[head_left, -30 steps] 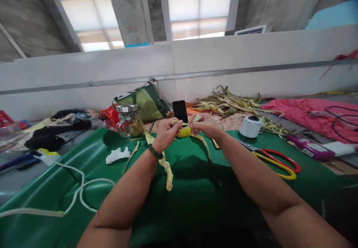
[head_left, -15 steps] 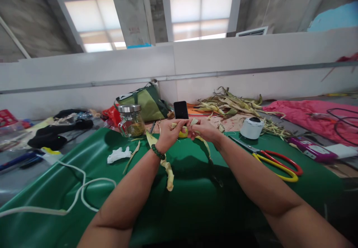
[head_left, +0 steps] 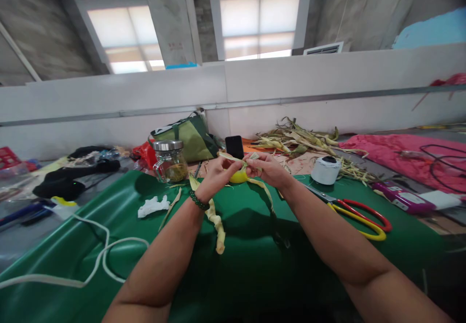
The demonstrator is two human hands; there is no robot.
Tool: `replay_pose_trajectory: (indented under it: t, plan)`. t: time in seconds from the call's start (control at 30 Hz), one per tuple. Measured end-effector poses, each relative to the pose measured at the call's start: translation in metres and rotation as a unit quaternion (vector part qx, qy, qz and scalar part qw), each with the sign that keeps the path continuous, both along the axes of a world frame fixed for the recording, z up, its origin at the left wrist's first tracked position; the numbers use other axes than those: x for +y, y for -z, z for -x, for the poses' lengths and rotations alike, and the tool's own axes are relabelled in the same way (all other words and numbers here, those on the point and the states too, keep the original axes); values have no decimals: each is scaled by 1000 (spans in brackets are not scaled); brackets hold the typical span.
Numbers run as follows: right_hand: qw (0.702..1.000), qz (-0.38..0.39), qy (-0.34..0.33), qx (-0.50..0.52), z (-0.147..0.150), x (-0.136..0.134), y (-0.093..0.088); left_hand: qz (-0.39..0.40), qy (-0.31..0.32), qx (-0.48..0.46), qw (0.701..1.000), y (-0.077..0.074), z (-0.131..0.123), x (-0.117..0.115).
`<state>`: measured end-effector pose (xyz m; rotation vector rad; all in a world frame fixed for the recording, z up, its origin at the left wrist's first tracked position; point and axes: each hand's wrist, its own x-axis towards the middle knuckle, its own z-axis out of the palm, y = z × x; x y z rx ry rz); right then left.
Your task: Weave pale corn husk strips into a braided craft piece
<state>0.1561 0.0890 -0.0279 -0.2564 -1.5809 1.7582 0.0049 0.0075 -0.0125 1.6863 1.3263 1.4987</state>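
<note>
My left hand (head_left: 217,178) pinches a pale strip of corn husk (head_left: 229,156) over the green mat (head_left: 247,260). Close against it, my right hand (head_left: 268,168) has its fingers closed on the light green end of husk (head_left: 254,156). Just under the fingertips sits a round yellow object (head_left: 238,177), partly hidden. From beside it a thin husk strip (head_left: 268,196) trails down to the right. A twisted husk length (head_left: 217,223) lies below my left wrist, its upper part broad and flat.
Red-and-yellow-handled scissors (head_left: 364,218) and a white thread spool (head_left: 325,171) are at right. A glass jar (head_left: 171,165), crumpled white piece (head_left: 153,206) and white cable (head_left: 104,255) are at left. Behind my hands are a phone (head_left: 234,145) and a husk pile (head_left: 294,138).
My hands have shifted slightly, showing more of the yellow object. The pale strip now sticks out leftward above my left hand. The whole view has tilted a little.
</note>
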Motion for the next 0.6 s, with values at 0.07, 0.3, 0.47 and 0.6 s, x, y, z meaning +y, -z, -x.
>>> replay_pose_trajectory:
  t: [0.07, 0.3, 0.47, 0.6]
  plan:
    - [1000, 10, 2, 10, 1, 2, 2, 21, 63, 63, 996, -1, 0, -1]
    - [995, -57, 69, -33, 4, 6, 4, 16, 106, 50, 993, 9, 6, 5]
    - [979, -167, 91, -76, -4, 2, -5, 45, 100, 22, 994, 12, 6, 7]
    - [959, -242, 108, -97, -7, -2, -7, 39, 82, 114, 989, 6, 4, 2]
